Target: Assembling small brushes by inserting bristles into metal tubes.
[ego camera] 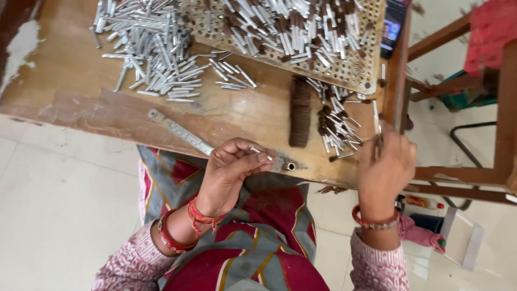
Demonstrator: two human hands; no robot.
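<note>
Closest to me is the lap, covered in red, grey and yellow patterned cloth [253, 242], with pink printed sleeves at both wrists. Above it my left hand [229, 172] sits at the near edge of the wooden table [70, 70], thumb and fingertips pinched shut on a small metal tube [261, 154]. The tube's long axis runs roughly left to right, tilted slightly down toward the right, its free end pointing at a short socket [291, 166] fixed in the table edge, just beside it but not touching as far as I can see. My right hand [385, 170] is at the table's right edge, fingers curled closed around a thin brush-tipped stick [375, 141] that lies nearly level, reaching left toward the loose pile of finished tubes with brown tufts [336, 126]. Beside that pile stands a dark brown bristle bundle [300, 112], long axis running away from me. Further back lie a heap of bare silver tubes [156, 54] and a perforated board [301, 32] loaded with tufted tubes
</note>
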